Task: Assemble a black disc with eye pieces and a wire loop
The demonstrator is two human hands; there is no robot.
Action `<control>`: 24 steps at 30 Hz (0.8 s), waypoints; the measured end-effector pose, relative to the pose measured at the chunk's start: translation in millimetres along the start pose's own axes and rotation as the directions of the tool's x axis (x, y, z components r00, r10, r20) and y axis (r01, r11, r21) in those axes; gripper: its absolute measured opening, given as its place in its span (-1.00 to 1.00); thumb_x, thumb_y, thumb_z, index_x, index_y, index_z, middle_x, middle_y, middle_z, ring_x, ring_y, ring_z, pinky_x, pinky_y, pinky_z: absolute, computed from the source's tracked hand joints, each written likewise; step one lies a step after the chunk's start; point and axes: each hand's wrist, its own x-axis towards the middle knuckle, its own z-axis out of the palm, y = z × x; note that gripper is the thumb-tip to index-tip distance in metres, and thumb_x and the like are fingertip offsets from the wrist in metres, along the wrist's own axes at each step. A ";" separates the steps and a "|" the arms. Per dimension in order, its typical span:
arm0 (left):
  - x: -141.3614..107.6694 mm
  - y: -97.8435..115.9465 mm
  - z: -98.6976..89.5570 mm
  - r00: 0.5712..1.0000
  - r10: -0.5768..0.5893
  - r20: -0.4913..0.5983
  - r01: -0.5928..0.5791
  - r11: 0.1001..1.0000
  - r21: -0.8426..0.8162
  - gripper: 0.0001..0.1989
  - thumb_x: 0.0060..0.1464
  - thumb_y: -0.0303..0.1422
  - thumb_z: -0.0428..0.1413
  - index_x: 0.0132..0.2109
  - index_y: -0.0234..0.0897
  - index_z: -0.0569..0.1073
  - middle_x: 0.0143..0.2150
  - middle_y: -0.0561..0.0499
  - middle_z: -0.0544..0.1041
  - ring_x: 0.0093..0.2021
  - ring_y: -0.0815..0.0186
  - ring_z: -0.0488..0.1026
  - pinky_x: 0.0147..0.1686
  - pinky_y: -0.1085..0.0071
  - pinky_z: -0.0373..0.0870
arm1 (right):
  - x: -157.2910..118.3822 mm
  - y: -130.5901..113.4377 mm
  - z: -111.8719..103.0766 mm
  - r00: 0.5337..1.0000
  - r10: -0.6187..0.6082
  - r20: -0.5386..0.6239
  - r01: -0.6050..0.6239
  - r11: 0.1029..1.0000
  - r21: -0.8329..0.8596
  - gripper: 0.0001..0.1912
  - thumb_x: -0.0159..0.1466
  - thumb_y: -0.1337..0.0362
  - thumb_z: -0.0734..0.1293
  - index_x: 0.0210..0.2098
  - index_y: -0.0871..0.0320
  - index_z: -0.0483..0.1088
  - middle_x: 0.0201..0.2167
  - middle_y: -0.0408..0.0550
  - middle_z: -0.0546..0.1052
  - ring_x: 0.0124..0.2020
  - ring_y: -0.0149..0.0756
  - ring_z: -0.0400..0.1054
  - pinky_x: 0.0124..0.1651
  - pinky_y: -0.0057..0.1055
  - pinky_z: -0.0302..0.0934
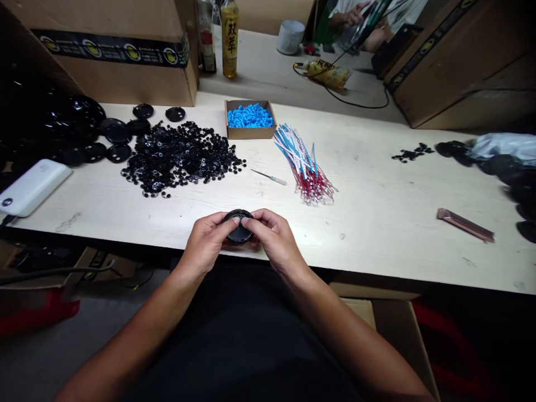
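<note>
Both hands grip one round black plastic disc (240,233) at the table's front edge. My left hand (208,237) clasps its left side and my right hand (271,231) its right, with both thumbs pressing near the top of the face. The fingers beneath it are mostly hidden. Beyond the hands lies a thin screwdriver-like tool (272,177) with a pale handle. A bundle of red wires with blue and white sleeves (304,162) rests to its right. Left of the tool spreads a heap of small black parts (180,153).
A small carton of blue pieces (250,133) stands behind the tool. More black discs (118,152) and a white power bank (36,187) are at left. A brown bar-shaped object (465,225) lies at right. Large cardboard boxes (125,84) flank the back; another person's hands (352,17) show beyond.
</note>
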 end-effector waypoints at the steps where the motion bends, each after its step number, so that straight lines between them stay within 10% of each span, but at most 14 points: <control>1: 0.4 -1.1 -0.5 1.000 0.018 0.001 -0.018 1.000 0.017 -0.72 0.15 -0.17 0.38 -0.13 -0.31 0.72 -0.32 -0.01 0.67 -0.31 0.26 0.58 -0.26 0.38 0.57 | 0.7 1.0 1.3 1.000 0.000 -0.011 0.000 1.000 0.010 -0.70 0.10 0.07 0.56 -0.38 0.15 0.51 -0.52 -0.20 0.49 -0.51 -0.39 0.29 -0.46 -0.45 0.17; 11: -0.8 -3.5 -2.4 0.991 0.125 0.054 -0.134 0.969 0.206 -0.70 0.27 -0.17 0.30 0.01 -0.27 0.72 -0.13 -0.05 0.74 -0.13 0.16 0.66 -0.08 0.34 0.58 | 9.7 7.7 5.7 0.982 0.186 -0.017 -0.180 0.966 0.186 -0.74 0.03 0.13 0.53 -0.48 0.12 0.43 -0.56 -0.23 0.44 -0.51 -0.36 0.31 -0.49 -0.45 0.21; 24: -5.6 0.9 -2.5 0.988 0.147 0.040 -0.152 0.955 0.254 -0.73 0.28 -0.22 0.29 0.01 -0.28 0.72 -0.12 -0.04 0.75 -0.09 0.16 0.68 -0.05 0.36 0.57 | 10.7 11.1 9.1 0.990 0.136 -0.032 -0.126 0.969 0.214 -0.80 0.03 0.21 0.53 -0.51 0.14 0.45 -0.55 -0.24 0.46 -0.48 -0.40 0.29 -0.38 -0.46 0.19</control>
